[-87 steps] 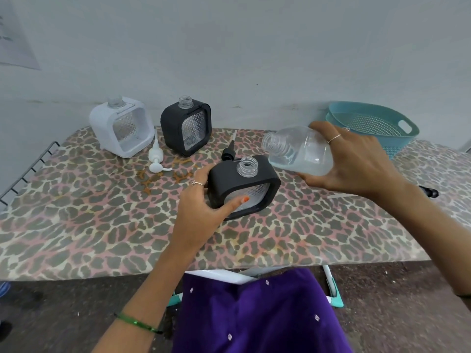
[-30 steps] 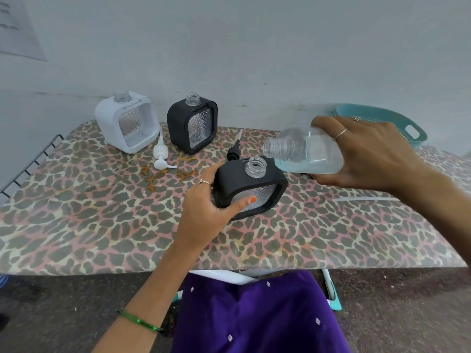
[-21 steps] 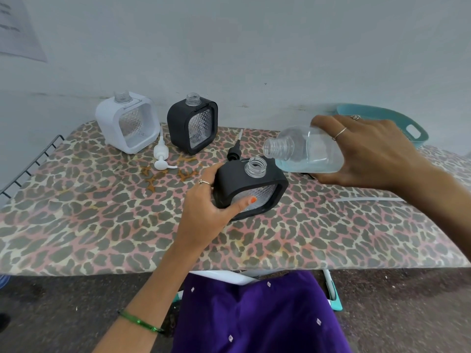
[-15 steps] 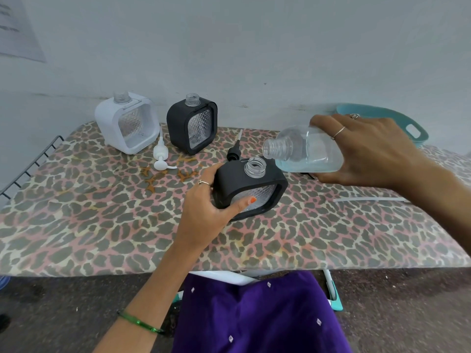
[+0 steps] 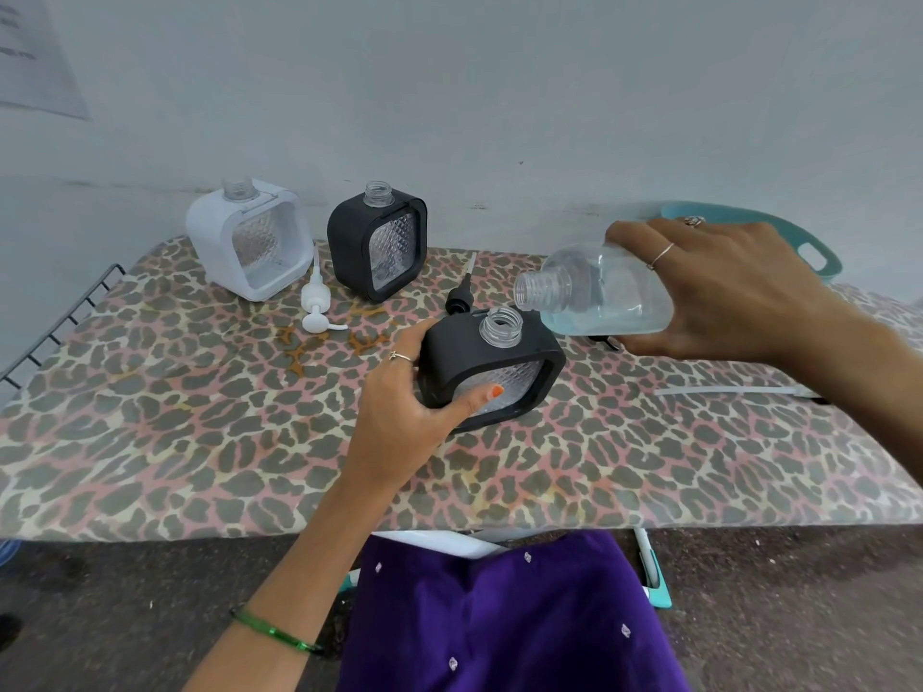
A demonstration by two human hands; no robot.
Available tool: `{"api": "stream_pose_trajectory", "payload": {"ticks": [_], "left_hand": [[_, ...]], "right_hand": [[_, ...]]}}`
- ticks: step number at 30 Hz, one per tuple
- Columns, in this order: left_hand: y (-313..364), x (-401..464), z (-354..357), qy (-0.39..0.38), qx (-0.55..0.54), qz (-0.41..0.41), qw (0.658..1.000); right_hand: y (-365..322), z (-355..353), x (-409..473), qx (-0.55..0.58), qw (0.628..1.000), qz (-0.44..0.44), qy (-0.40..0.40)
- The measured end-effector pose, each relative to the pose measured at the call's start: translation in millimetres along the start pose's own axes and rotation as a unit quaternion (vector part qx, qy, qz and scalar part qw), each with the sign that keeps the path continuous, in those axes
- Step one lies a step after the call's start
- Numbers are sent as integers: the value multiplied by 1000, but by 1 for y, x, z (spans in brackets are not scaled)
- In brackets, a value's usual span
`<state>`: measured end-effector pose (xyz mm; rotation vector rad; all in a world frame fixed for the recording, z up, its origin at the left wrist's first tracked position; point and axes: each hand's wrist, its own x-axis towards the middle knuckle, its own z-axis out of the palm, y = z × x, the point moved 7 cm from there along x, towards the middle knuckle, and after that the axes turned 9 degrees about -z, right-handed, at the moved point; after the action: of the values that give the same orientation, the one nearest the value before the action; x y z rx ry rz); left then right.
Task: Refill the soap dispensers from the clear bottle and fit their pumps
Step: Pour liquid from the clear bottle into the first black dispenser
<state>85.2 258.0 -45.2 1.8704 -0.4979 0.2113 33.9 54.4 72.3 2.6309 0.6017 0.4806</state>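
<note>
My left hand (image 5: 404,412) grips a black square dispenser (image 5: 492,369) standing on the leopard-print table (image 5: 200,442); its clear neck is uncapped. My right hand (image 5: 724,292) holds the clear bottle (image 5: 594,299) tipped on its side, with pale blue liquid pooled low in it. The bottle's open mouth hangs just above and right of the dispenser's neck. No stream of liquid is visible. A second black dispenser (image 5: 379,242) and a white dispenser (image 5: 247,239) stand open at the back left. A white pump (image 5: 315,307) and a black pump (image 5: 459,297) lie on the table.
A teal basket (image 5: 814,247) sits at the back right, partly behind my right hand. A wire rack edge (image 5: 55,327) runs along the table's left end. A white strip (image 5: 724,391) lies on the table at the right. The wall stands close behind the dispensers.
Since 2.9 s ago the bottle has come lower and closer to the dispenser's neck. Over the last second both hands have stayed almost still.
</note>
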Motion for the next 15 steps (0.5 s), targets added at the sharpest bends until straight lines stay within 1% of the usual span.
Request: {"api": "stream_pose_trajectory", "payload": {"ticks": [15], "left_hand": [[-3, 0, 0, 0, 4, -2, 1000]], "right_hand": [[2, -2, 0, -7, 1000, -2, -4]]}}
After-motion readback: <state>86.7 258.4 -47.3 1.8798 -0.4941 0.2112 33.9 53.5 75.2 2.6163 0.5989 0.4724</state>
